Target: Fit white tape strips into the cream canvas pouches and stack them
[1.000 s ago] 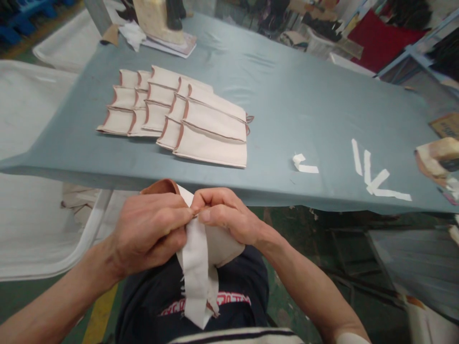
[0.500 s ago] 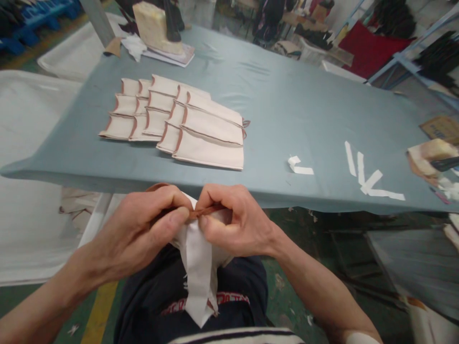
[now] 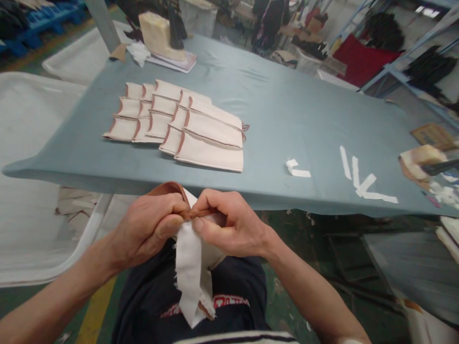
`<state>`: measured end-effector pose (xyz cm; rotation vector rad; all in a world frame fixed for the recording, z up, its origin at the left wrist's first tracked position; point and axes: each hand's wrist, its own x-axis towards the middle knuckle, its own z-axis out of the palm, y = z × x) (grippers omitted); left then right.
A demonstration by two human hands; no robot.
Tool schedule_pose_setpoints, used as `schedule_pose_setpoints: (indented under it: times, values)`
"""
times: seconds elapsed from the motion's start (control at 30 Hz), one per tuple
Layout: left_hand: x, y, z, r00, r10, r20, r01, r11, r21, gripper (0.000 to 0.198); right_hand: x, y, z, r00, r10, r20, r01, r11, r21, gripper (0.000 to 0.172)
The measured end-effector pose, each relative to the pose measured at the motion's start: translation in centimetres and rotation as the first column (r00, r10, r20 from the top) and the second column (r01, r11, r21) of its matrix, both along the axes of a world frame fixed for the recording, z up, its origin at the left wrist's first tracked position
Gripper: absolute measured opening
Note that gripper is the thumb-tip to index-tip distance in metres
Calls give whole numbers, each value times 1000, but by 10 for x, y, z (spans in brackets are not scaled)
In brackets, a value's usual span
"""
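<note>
- Lettering (image 3: 231,301), red and white, runs across the dark garment (image 3: 143,291) at lower centre of the frame; cloth hangs over part of it and the rest is too unclear to read.
- Cardboard (image 3: 430,135) at right of the frame: any print on it too blurred to read.
- Cream cloth piece (image 3: 214,254): lower centre of the frame, held in both hands before the near edge of the table (image 3: 279,114). Brown binding (image 3: 165,188) arches at its upper left, behind the left hand.
- Orientation: bound edge uppermost, running roughly left to right through the grip; cloth body hangs toward the bottom of the frame. Hands hide much of it, so its full long axis cannot be told.
- White strip (image 3: 188,274): hangs from the grip, long axis near vertical, pointed free end downward, left edge frayed.
- Left hand (image 3: 148,227): thumb and forefinger pinch the brown binding; other fingers curled.
- Right hand (image 3: 231,224): thumb and forefinger pinch the binding just beside the left fingertips.
- Finished-looking cream pieces (image 3: 211,154), upper left to centre, overlap in rows on the table; brown-edged ends face left, long axes slope slightly down to the right, brown loops (image 3: 245,128) at the right ends.
- Loose white strips (image 3: 355,173), right of the frame, lie fanned on the table; folded scrap (image 3: 299,172) to their left.
</note>
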<state>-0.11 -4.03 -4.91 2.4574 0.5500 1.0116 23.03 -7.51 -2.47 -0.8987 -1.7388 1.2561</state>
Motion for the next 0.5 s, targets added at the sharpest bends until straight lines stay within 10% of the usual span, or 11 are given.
schedule_pose_setpoints:
  times: [0.23,0.5]
  values:
    - [-3,-2,49,987,-33,-159,-4,974,-228,50,8,2,8,974,-94,207,-13,886,463,10]
    - [17,-5,35,998,20,-68,-42,937,-347,50,14,-6,17,907,-184,380,27,924,382,12]
